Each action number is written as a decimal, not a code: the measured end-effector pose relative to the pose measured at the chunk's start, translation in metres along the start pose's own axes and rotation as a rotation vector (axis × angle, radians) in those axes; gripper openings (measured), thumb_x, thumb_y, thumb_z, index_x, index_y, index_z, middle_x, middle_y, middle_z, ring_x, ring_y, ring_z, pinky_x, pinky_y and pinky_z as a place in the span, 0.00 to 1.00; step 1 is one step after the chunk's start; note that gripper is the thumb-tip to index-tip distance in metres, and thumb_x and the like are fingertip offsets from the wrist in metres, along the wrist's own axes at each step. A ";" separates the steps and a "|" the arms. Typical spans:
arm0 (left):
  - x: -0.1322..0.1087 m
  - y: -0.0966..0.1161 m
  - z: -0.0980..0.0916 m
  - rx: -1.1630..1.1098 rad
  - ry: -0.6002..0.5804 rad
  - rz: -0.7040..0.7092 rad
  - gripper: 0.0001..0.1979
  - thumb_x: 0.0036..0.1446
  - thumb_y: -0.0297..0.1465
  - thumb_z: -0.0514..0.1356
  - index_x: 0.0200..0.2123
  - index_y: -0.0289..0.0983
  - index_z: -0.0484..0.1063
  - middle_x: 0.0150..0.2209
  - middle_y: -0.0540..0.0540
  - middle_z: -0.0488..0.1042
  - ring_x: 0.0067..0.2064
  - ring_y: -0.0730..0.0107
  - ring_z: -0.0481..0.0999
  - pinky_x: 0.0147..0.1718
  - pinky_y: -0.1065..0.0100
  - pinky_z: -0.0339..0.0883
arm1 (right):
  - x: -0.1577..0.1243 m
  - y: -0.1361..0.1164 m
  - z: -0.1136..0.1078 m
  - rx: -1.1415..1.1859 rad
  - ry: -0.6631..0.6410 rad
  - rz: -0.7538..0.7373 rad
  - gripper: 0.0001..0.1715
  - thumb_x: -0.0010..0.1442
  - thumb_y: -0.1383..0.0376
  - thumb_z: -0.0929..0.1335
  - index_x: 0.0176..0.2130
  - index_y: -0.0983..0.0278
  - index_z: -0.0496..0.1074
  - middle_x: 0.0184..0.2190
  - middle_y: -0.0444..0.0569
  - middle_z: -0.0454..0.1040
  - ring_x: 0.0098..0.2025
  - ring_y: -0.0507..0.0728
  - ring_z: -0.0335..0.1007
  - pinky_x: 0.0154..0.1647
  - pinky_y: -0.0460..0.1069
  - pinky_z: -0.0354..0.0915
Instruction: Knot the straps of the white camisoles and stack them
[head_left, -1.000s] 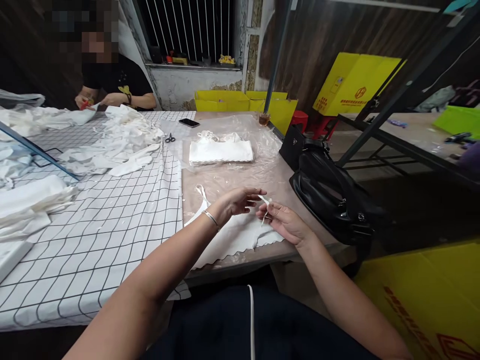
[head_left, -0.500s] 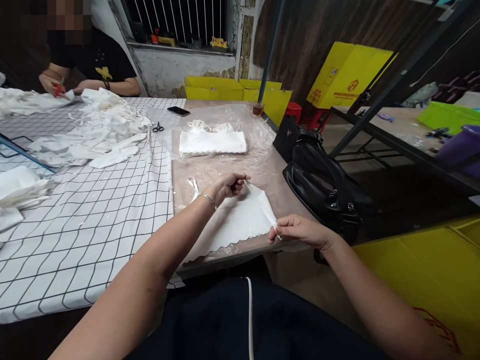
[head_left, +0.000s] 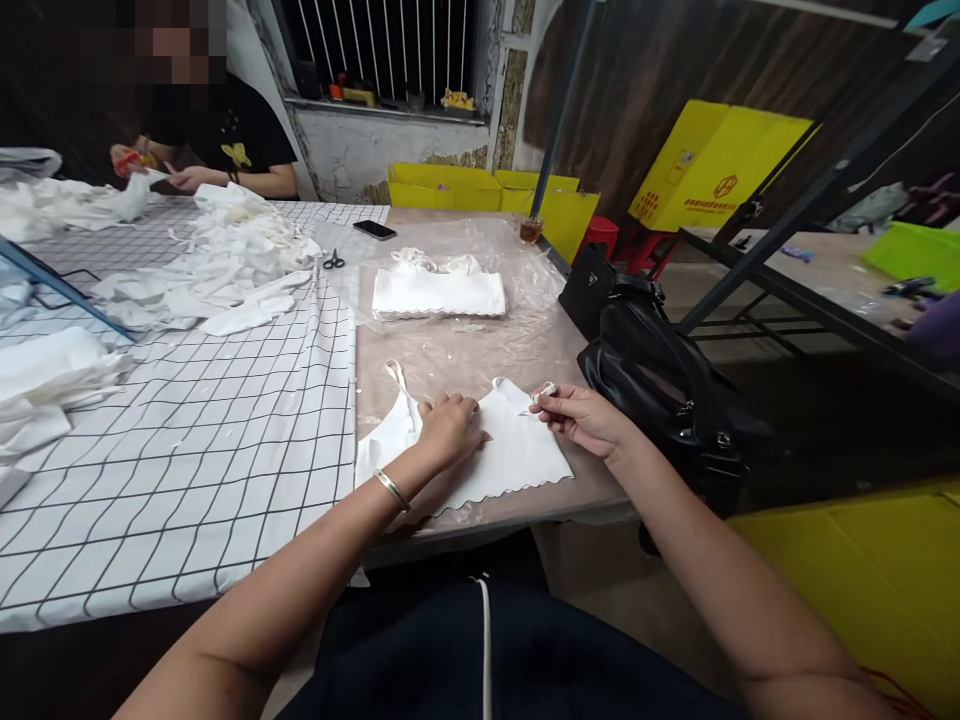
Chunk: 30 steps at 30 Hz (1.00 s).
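Observation:
A white camisole with thin straps and a scalloped hem lies flat on the plastic-covered tabletop in front of me. My left hand, a bracelet on its wrist, rests palm down across the garment's middle, its fingers apart and partly hidden. Pinched between the thumb and fingers of my right hand is a shoulder strap, near the camisole's upper right corner. The left strap stands in a loop above the fabric. Farther back sits a neat stack of folded white camisoles.
Scissors and a phone lie beyond the loose white garments on the checkered cloth. A black bag stands at the right edge, a cup at the far corner. Across the table a person handles white fabric.
My left hand has come down from the upper edge onto the camisole's middle. My right hand has moved up from the lower right corner with the strap. The view has shifted slightly.

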<state>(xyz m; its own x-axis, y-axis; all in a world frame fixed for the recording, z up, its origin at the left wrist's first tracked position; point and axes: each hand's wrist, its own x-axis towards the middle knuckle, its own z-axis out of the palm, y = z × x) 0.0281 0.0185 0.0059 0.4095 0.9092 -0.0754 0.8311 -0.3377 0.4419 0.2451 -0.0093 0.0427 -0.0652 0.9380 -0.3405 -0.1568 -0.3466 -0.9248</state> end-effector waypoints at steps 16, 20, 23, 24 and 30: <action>0.003 -0.001 0.017 -0.343 0.050 -0.052 0.06 0.52 0.35 0.64 0.30 0.38 0.78 0.37 0.44 0.77 0.48 0.54 0.68 0.48 0.54 0.48 | 0.044 0.033 0.034 -0.471 -0.045 -0.341 0.12 0.46 0.57 0.72 0.27 0.63 0.73 0.26 0.43 0.71 0.32 0.54 0.65 0.36 0.49 0.60; 0.004 -0.002 0.023 -0.381 0.079 -0.043 0.06 0.52 0.34 0.64 0.28 0.37 0.78 0.35 0.44 0.77 0.47 0.56 0.68 0.48 0.55 0.47 | 0.048 0.041 0.036 -0.617 -0.068 -0.377 0.06 0.48 0.62 0.69 0.26 0.63 0.72 0.27 0.43 0.68 0.30 0.53 0.62 0.35 0.49 0.59; 0.003 -0.002 0.021 -0.405 0.080 -0.034 0.06 0.51 0.34 0.64 0.27 0.37 0.77 0.35 0.44 0.77 0.47 0.56 0.68 0.48 0.55 0.47 | 0.048 0.045 0.036 -0.662 -0.071 -0.387 0.05 0.48 0.64 0.69 0.26 0.63 0.71 0.27 0.43 0.67 0.30 0.53 0.61 0.34 0.48 0.58; 0.002 -0.001 0.020 -0.414 0.078 -0.033 0.06 0.51 0.34 0.64 0.26 0.37 0.77 0.35 0.44 0.77 0.47 0.56 0.68 0.48 0.55 0.47 | 0.047 0.046 0.035 -0.678 -0.071 -0.394 0.04 0.48 0.64 0.69 0.26 0.63 0.71 0.27 0.43 0.67 0.30 0.53 0.61 0.34 0.48 0.58; 0.000 0.003 0.015 -0.456 0.065 -0.054 0.06 0.50 0.33 0.63 0.25 0.37 0.76 0.34 0.45 0.77 0.47 0.57 0.68 0.49 0.54 0.47 | 0.045 0.047 0.035 -0.687 -0.073 -0.404 0.04 0.50 0.64 0.69 0.26 0.63 0.72 0.27 0.43 0.68 0.30 0.53 0.61 0.35 0.48 0.58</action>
<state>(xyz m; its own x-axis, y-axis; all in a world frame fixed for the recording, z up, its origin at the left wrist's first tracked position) 0.0361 0.0137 -0.0062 0.3331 0.9410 -0.0595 0.5942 -0.1606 0.7881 0.2002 0.0166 -0.0098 -0.2005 0.9791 0.0329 0.4585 0.1234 -0.8801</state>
